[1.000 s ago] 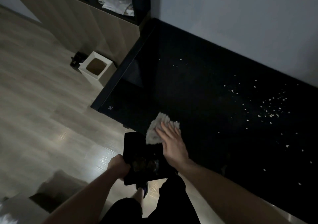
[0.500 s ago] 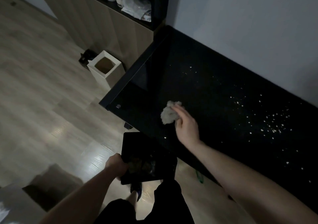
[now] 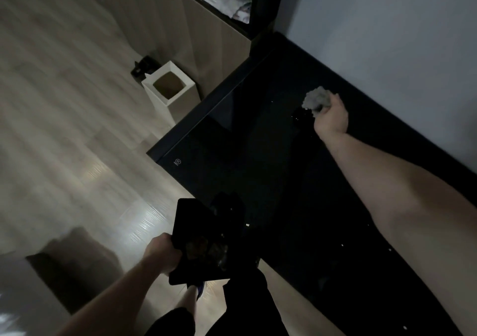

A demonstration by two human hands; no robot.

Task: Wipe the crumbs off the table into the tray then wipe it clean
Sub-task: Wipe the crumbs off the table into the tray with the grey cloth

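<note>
A glossy black table runs along the wall. My right hand reaches far across it, close to the wall, and is shut on a bunched pale cloth. At the table's near edge my left hand grips a black tray by its left side. The tray is held level with the edge, and dark crumbs lie in it. A few pale crumbs lie on the table near the tray, and more are scattered at the lower right.
A white square bin stands on the wooden floor left of the table. A wooden cabinet with a shelf of white items stands at the table's far end. My legs are below the tray.
My right hand has bunched the cloth and carried it from the near edge by the tray out toward the wall. The tray stays at the table edge.
</note>
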